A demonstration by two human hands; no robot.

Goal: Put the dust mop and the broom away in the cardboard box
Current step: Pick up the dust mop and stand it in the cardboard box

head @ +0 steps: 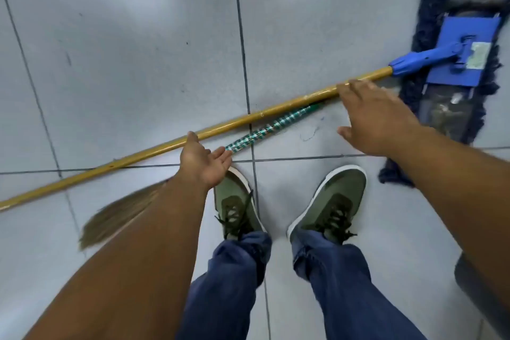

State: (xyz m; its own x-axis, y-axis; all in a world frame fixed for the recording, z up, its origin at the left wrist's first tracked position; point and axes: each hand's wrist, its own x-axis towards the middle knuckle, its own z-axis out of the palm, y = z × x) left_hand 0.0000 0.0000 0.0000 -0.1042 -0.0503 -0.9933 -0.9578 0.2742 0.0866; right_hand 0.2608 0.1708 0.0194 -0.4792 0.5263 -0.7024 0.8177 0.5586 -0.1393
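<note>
The dust mop lies flat on the tiled floor, its yellow pole running from lower left to upper right into a blue plate with dark blue fringe. Beside the pole lies the broom: a green-and-silver wrapped handle and straw bristles partly hidden under my left forearm. My left hand hovers open, palm turned right, next to both handles. My right hand is spread open, palm down, with fingertips at the yellow pole. No cardboard box is in view.
My two green shoes stand on the grey floor tiles just below the handles. A dark grey object shows at the lower right edge.
</note>
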